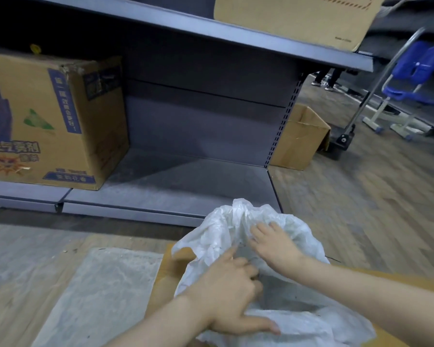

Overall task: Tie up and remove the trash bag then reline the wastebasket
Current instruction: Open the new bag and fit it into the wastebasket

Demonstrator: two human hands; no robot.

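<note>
Both hands work the white trash bag [216,236]; left hand [232,291] pinches its rim to gather it; right hand [273,242] lies flat, steadying the plastic.

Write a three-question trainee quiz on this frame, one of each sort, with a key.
1. True or false: both hands touch the white bag.
2. Which hand lies with fingers spread flat on the bag? A left hand B right hand C neither
3. Fill in: the printed box stands on the bottom ____.

Key: 1 true. 2 B. 3 shelf.
</note>
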